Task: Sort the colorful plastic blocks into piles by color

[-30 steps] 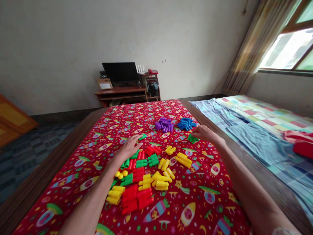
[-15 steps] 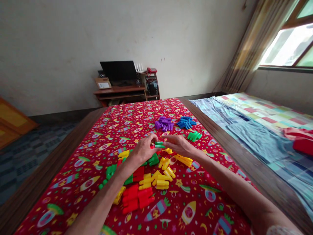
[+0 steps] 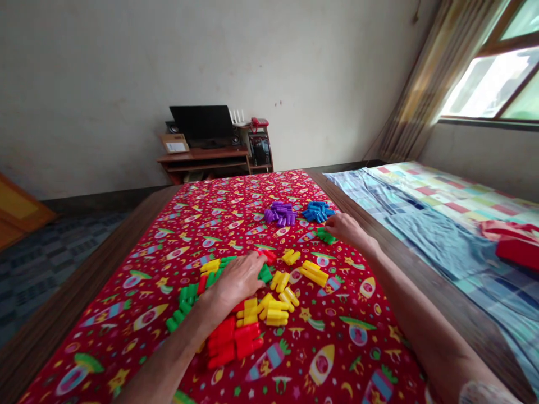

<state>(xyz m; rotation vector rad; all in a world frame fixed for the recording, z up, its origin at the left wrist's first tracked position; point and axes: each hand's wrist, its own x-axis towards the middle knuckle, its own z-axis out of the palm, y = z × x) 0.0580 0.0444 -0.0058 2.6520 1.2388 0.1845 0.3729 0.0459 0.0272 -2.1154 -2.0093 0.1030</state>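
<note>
Plastic building pieces lie on a red rocket-print cloth (image 3: 236,224). My left hand (image 3: 238,279) rests palm down on the mixed pile, its fingers curled over a green piece (image 3: 265,274) and red ones. My right hand (image 3: 345,227) reaches to the far right and touches a small group of green pieces (image 3: 325,235), fingers bent over them. Yellow pieces (image 3: 275,307) and red pieces (image 3: 229,339) lie near me. More green pieces (image 3: 183,306) sit left of my left forearm.
A purple pile (image 3: 280,213) and a blue pile (image 3: 316,211) sit at the far end of the cloth. The wooden table edge (image 3: 379,224) runs along the right, with a bed (image 3: 455,224) beyond it. A desk with a monitor (image 3: 202,120) stands by the wall.
Both hands met over a green piece at the centre half a second ago. Now my right hand has gone out to the green group on the right and my left has dropped onto the pile.
</note>
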